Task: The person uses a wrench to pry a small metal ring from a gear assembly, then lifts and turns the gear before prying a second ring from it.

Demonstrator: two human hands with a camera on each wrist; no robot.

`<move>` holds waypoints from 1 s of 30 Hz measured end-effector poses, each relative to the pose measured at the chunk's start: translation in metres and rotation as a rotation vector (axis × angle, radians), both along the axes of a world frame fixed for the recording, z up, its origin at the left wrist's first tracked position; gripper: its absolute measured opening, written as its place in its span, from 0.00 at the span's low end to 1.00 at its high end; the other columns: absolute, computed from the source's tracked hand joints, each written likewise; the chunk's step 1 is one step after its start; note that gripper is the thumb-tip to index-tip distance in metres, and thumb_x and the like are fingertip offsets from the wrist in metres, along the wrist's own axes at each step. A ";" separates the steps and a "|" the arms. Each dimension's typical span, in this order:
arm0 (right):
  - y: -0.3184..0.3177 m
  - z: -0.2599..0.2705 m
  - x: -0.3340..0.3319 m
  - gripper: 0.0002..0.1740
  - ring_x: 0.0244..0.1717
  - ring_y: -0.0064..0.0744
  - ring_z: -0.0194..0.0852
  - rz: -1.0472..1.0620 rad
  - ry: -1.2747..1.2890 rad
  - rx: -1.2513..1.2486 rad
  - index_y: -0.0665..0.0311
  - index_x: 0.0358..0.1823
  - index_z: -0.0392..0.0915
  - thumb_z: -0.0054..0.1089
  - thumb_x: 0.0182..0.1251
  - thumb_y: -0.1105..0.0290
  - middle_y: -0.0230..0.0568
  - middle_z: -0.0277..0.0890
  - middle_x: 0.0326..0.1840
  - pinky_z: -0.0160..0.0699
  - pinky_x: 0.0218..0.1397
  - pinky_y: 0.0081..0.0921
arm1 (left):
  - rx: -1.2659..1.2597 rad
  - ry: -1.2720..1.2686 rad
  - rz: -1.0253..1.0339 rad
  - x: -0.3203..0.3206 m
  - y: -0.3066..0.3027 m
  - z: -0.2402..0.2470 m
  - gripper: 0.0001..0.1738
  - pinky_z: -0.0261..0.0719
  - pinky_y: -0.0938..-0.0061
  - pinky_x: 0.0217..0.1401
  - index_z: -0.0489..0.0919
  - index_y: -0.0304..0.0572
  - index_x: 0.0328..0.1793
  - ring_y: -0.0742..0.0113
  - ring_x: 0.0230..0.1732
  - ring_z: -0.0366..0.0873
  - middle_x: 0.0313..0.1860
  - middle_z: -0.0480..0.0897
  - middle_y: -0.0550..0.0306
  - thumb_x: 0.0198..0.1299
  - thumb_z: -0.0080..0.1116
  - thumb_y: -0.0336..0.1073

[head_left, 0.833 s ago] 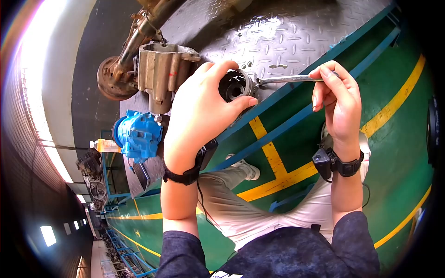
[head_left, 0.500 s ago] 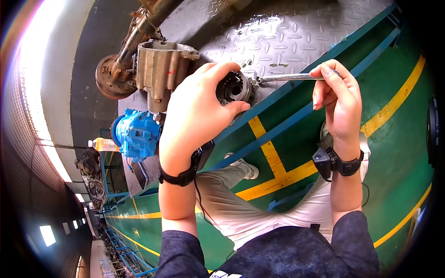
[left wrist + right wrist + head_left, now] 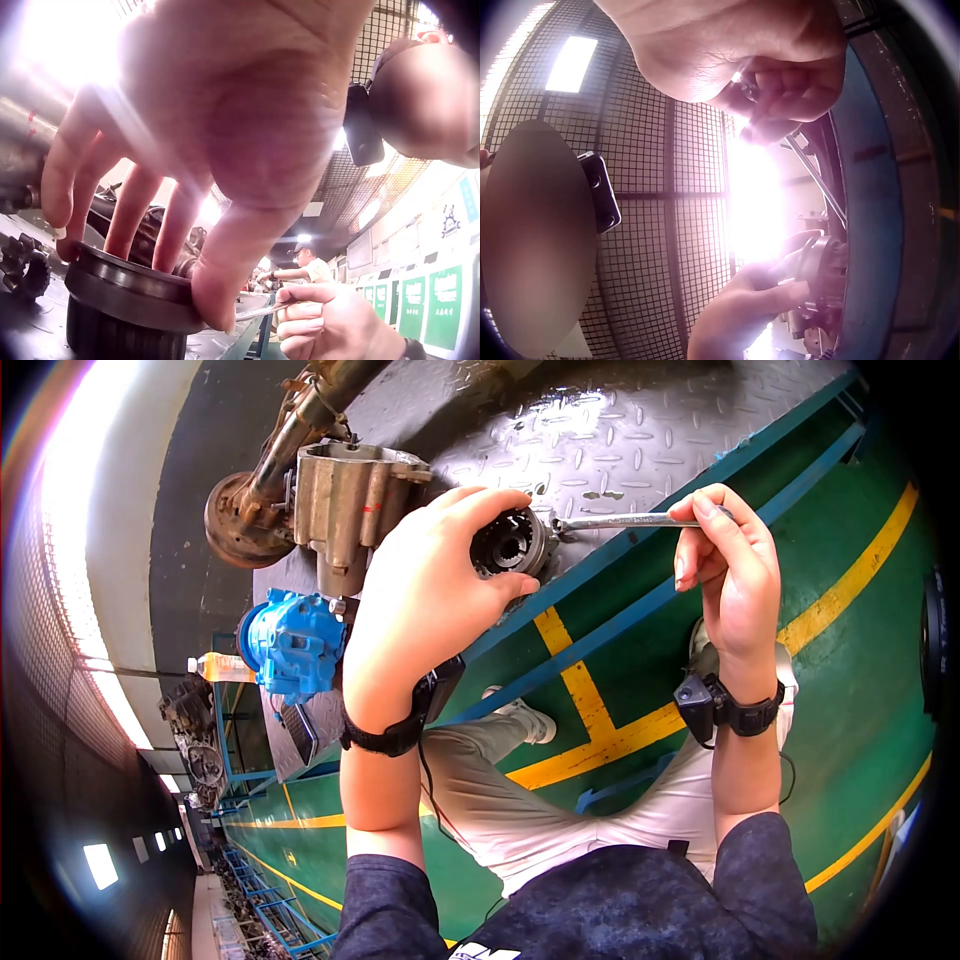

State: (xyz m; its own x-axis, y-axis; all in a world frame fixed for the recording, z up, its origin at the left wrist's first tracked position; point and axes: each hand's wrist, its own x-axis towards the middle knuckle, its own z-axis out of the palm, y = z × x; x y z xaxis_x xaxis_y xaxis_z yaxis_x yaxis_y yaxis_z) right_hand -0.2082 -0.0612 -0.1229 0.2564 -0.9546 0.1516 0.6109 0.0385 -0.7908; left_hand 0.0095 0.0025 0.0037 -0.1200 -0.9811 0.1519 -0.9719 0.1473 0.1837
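Far left: bottle (image 3: 226, 668), then the rusty round flange (image 3: 240, 520) farther back. Next along, blue casting (image 3: 293, 645), with a dark flat device (image 3: 301, 731) lying near it on the table (image 3: 620, 460). Cast housing (image 3: 352, 510) stands beyond the blue casting, just left of my work.

Left grip (image 3: 430, 580) is clamped on the steel drum (image 3: 541, 545): fingers hooked over the rim, thumb against the outside. Drum sits on the table close to its near edge, bore facing up and toward me, teeth visible inside. Left wrist view also shows a loose toothed gear (image 3: 26, 266) on the table just beside it.

To the right, the steel tool (image 3: 620, 521) runs from the drum's right side out over the table edge. Can't tell whether its tip is seated or only lying against the drum. Right grip (image 3: 735, 560) pinches the outer end, thumb to forefinger, other fingers curled and off the tool.

My read: step in hand is working the tool at the drum's side while the left braces it. Next move calls for a firm left brace, tip square on its spot, then light, controlled force from the right. Slip risk with a pinch that far out.
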 end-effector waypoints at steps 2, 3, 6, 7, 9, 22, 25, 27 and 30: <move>0.000 0.000 0.000 0.15 0.19 0.18 0.72 0.000 0.000 -0.001 0.67 0.40 0.81 0.51 0.80 0.64 0.33 0.75 0.19 0.70 0.25 0.16 | -0.009 -0.032 0.046 -0.002 0.000 -0.001 0.31 0.80 0.66 0.49 0.83 0.42 0.59 0.57 0.45 0.82 0.52 0.86 0.53 0.44 0.78 0.37; 0.001 0.000 0.000 0.15 0.19 0.18 0.72 0.000 0.001 0.000 0.67 0.40 0.81 0.52 0.80 0.64 0.33 0.75 0.19 0.70 0.25 0.16 | 0.007 -0.049 0.102 -0.006 0.001 0.002 0.31 0.80 0.66 0.49 0.84 0.42 0.58 0.56 0.44 0.82 0.51 0.86 0.52 0.44 0.78 0.40; 0.000 0.001 -0.001 0.15 0.19 0.18 0.72 0.004 -0.002 -0.001 0.68 0.40 0.82 0.52 0.80 0.64 0.33 0.75 0.19 0.70 0.25 0.15 | -0.043 -0.088 0.199 -0.009 0.003 -0.001 0.32 0.80 0.67 0.49 0.84 0.42 0.58 0.55 0.43 0.82 0.47 0.86 0.50 0.46 0.78 0.46; 0.000 0.000 -0.001 0.15 0.19 0.18 0.72 0.006 -0.005 -0.003 0.68 0.40 0.82 0.52 0.80 0.64 0.33 0.75 0.19 0.70 0.25 0.15 | -0.075 -0.100 0.218 -0.009 0.004 -0.003 0.32 0.80 0.67 0.49 0.84 0.42 0.58 0.54 0.42 0.82 0.46 0.86 0.50 0.47 0.78 0.48; 0.000 0.000 0.001 0.15 0.18 0.17 0.71 -0.004 0.019 -0.007 0.68 0.41 0.80 0.49 0.81 0.64 0.32 0.74 0.19 0.69 0.24 0.14 | -0.116 -0.119 0.239 -0.009 0.003 -0.006 0.32 0.80 0.66 0.50 0.84 0.41 0.57 0.54 0.42 0.82 0.44 0.85 0.49 0.48 0.78 0.49; -0.001 0.001 -0.001 0.16 0.19 0.19 0.72 0.009 -0.007 -0.003 0.68 0.40 0.82 0.53 0.80 0.63 0.34 0.76 0.19 0.71 0.26 0.16 | -0.118 -0.169 0.352 -0.015 -0.003 -0.009 0.32 0.80 0.57 0.52 0.82 0.32 0.45 0.42 0.46 0.83 0.40 0.84 0.39 0.52 0.73 0.58; 0.000 0.001 -0.001 0.16 0.19 0.19 0.73 0.008 -0.003 -0.005 0.68 0.40 0.82 0.53 0.80 0.63 0.34 0.76 0.19 0.71 0.26 0.16 | -0.049 -0.146 0.358 -0.012 -0.005 -0.009 0.33 0.81 0.56 0.50 0.81 0.31 0.42 0.41 0.43 0.83 0.37 0.84 0.38 0.52 0.73 0.59; 0.000 0.001 -0.001 0.16 0.19 0.19 0.73 0.010 -0.003 -0.010 0.68 0.41 0.82 0.53 0.80 0.63 0.33 0.76 0.19 0.71 0.26 0.16 | -0.067 -0.188 0.352 -0.010 -0.006 -0.011 0.34 0.80 0.60 0.46 0.82 0.30 0.44 0.45 0.36 0.82 0.32 0.83 0.39 0.52 0.73 0.60; 0.000 0.001 -0.001 0.15 0.19 0.19 0.73 0.009 0.002 -0.017 0.68 0.41 0.82 0.53 0.80 0.63 0.33 0.76 0.19 0.71 0.26 0.16 | -0.057 -0.185 0.347 -0.012 -0.009 -0.010 0.35 0.80 0.62 0.44 0.82 0.29 0.43 0.45 0.34 0.82 0.31 0.83 0.38 0.52 0.72 0.61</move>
State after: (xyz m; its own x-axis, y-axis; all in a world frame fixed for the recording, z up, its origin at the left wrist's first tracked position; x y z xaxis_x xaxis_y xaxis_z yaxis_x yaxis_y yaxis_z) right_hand -0.2091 -0.0609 -0.1221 0.2653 -0.9495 0.1674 0.6090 0.0304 -0.7926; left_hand -0.0020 -0.0065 -0.0059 0.1863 -0.9589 0.2140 -0.9817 -0.1903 0.0017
